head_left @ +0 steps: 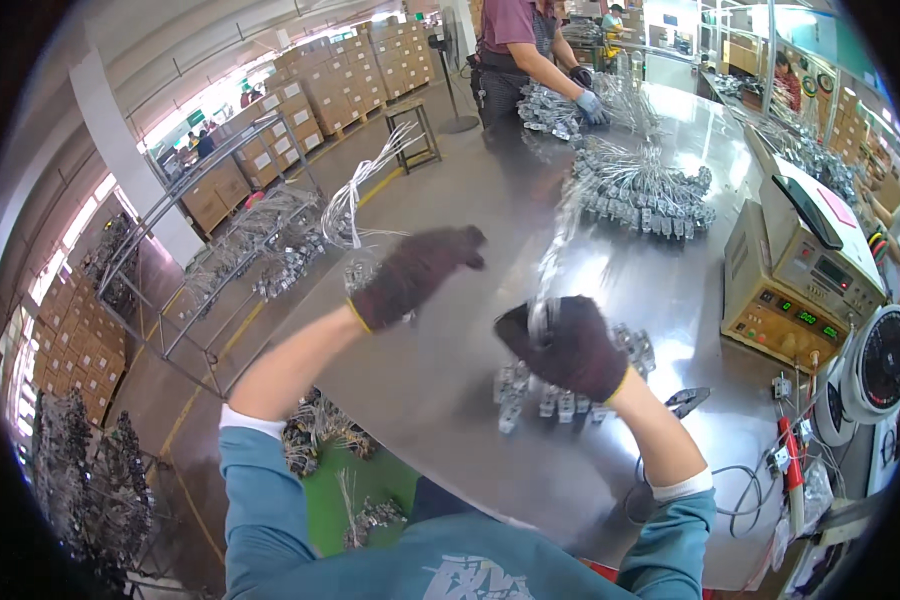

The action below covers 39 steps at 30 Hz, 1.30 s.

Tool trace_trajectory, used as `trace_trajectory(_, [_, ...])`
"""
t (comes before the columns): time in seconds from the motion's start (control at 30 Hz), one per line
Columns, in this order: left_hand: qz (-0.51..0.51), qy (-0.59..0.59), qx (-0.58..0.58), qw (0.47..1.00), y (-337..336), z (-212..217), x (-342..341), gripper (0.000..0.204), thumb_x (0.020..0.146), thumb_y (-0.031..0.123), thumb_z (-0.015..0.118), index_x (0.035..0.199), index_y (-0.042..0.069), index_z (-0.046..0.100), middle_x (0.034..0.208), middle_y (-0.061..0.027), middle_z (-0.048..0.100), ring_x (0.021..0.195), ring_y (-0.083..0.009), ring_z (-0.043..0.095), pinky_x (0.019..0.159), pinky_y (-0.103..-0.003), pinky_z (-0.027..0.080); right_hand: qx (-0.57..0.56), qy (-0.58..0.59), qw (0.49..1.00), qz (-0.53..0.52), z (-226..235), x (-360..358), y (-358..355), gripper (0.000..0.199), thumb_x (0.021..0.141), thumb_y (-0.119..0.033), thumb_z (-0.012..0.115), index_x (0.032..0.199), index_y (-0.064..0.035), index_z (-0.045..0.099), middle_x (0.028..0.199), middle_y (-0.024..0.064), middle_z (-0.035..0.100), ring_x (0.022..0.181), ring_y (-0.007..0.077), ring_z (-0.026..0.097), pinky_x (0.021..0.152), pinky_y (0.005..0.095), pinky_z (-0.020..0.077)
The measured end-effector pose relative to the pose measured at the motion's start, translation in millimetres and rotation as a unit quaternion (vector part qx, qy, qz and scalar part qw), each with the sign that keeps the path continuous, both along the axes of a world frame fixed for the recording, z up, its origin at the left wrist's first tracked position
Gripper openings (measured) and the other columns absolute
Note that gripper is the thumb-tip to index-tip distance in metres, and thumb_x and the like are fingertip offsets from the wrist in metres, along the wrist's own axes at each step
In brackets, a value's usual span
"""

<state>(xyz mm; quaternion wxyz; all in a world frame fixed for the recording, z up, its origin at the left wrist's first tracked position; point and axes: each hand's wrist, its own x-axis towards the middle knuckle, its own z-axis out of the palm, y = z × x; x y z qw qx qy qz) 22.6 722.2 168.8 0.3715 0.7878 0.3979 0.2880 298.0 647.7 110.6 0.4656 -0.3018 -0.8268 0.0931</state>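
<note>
Both of my hands wear dark knitted gloves above a metal-topped table (pixel 450 370). My right hand (pixel 575 350) is closed on a bundle of pale wires (pixel 562 245), which streaks upward in a motion blur. Under and beside that hand, clear block-shaped connectors (pixel 560 403) rest on the metal. My left hand (pixel 420 275) hovers over the table's left side, fingers stretched to the right and slightly apart. Next to its wrist are more clear connectors (pixel 360 268) and a looped bundle of white wires (pixel 355 195), partly hidden by the glove. Contact with them is unclear.
A large fan of wired connectors (pixel 650 195) lies farther back, near a co-worker's gloved hand (pixel 590 107). Right are a test instrument (pixel 795 300), a round dial device (pixel 875 360), pliers (pixel 687 402) and loose cable. A metal rack (pixel 165 330) stands left.
</note>
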Motion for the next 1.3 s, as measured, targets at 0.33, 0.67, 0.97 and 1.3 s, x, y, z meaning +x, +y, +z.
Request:
trace_trajectory(0.33, [-0.256, -0.138, -0.076, 0.954, -46, 19, 100, 0.051, 0.109, 0.021, 0.060, 0.155, 0.002, 0.050, 0.144, -0.0146, 0.068, 0.120, -0.0267, 0.073, 0.102, -0.040, 0.058, 0.143, -0.077, 0.977, 0.135, -35, -6, -8, 0.036, 0.087, -0.027, 0.078, 0.120, -0.0133, 0.076, 0.108, 0.0143, 0.076, 0.096, 0.0363, 0.074, 0.087, 0.0480, 0.0599])
trace_trajectory(0.67, [-0.181, -0.045, -0.263, 0.946, -87, 25, 67, 0.061, 0.110, 0.057, 0.057, 0.145, 0.008, 0.065, 0.079, -0.0073, 0.074, 0.059, -0.0064, 0.059, 0.048, -0.022, 0.043, -0.058, -0.262, 0.962, -0.060, 11, 6, 2, 0.021, 0.084, -0.016, 0.073, 0.104, -0.0113, 0.074, 0.103, 0.0129, 0.073, 0.093, 0.0338, 0.069, 0.090, 0.0439, 0.0566])
trace_trajectory(0.97, [-0.272, 0.188, 0.226, 0.916, -82, -131, 18, 0.034, 0.103, 0.031, 0.067, 0.125, 0.005, 0.076, 0.087, -0.0088, 0.076, 0.076, -0.0184, 0.072, 0.068, -0.039, 0.055, -0.005, -0.243, 0.965, -0.094, -145, -36, 14, 0.028, 0.091, -0.023, 0.063, 0.114, -0.0095, 0.073, 0.110, 0.0089, 0.073, 0.122, 0.0275, 0.064, 0.118, 0.0471, 0.0424])
trace_trajectory(1.3, [-0.149, -0.043, 0.315, 0.936, -85, -99, 58, 0.014, 0.099, 0.016, 0.064, 0.099, 0.008, 0.076, 0.079, -0.0144, 0.071, 0.062, -0.0294, 0.063, 0.060, -0.043, 0.050, 0.068, -0.352, 0.920, -0.161, -143, -66, 18, 0.017, 0.096, -0.019, 0.063, 0.110, -0.0133, 0.070, 0.103, 0.0109, 0.067, 0.110, 0.0283, 0.060, 0.115, 0.0496, 0.0393])
